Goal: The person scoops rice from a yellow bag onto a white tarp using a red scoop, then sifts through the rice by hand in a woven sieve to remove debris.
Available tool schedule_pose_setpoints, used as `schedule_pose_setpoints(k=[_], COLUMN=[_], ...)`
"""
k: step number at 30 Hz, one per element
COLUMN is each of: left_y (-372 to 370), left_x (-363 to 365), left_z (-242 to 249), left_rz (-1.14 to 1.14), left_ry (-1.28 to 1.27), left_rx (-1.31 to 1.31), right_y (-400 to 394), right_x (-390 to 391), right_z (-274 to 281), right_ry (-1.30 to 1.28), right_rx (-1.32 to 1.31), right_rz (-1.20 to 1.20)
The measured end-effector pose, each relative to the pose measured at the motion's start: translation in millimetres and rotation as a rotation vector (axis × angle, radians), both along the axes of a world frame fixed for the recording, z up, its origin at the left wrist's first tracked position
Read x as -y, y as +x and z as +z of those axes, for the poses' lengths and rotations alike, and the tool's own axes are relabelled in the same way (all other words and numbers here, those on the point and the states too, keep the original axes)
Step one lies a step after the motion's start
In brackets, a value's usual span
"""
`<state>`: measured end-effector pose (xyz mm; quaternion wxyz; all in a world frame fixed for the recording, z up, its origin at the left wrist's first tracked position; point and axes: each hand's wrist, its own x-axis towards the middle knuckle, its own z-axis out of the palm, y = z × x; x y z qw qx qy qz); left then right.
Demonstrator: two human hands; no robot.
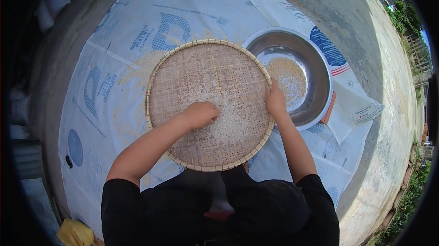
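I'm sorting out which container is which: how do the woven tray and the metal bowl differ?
The woven tray is flat, tan bamboo; the metal bowl is deep and shiny. The tray holds pale white grain, the bowl brownish husks. The left hand rests in the tray and the right hand grips its rim; the bowl is untouched. Both are round.

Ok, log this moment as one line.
left hand: on rice in tray | right hand: grips tray rim | bowl: beside tray, holds grain | ground: printed sheet

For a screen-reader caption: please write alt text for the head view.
A person's left hand rests in pale grain on a round woven tray, while the right hand grips its rim. A metal bowl holding some grain sits beside it on printed sacking.
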<state>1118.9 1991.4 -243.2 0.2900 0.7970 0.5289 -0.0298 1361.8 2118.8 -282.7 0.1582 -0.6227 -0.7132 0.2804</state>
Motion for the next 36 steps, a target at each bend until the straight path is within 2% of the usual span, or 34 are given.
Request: schedule_pose_setpoints(k=[13,15,19,20,24,26,28,30,34,36], left_y=[9,30,98,98,67,30,-6,-40,-84,-94], left_x=[-15,-36,-66,-68,-64,-53,-33,-11,33,54], left_z=[15,43,118,122,115,91,87,76,60,58], left_rz=[0.029,-0.035,0.248,0.252,0.233,0.259,0.347,0.435,0.552,0.536], left_ry=[-0.015,0.143,0.542,0.56,0.554,0.424,0.209,0.145,0.059,0.135], left_rx=[0.031,0.089,0.668,0.676,0.424,0.353,0.294,0.186,0.114,0.053], right_y=[0,0,8,8,0,-1,-2,-2,-3,-3], right_x=[2,3,-7,-7,0,3,5,6,4,7], right_z=[6,7,-25,-21,-3,3,7,8,3,10], right_ry=[0.001,0.009,0.07,0.086,0.043,0.029,0.019,0.0,-0.019,-0.004], right_rx=[0.012,0.004,-0.036,-0.028,-0.008,0.024,-0.021,-0.022,-0.017,-0.013], right_rz=[0.004,-0.003,0.101,0.109,0.031,0.038,0.009,0.009,-0.004,0.017])
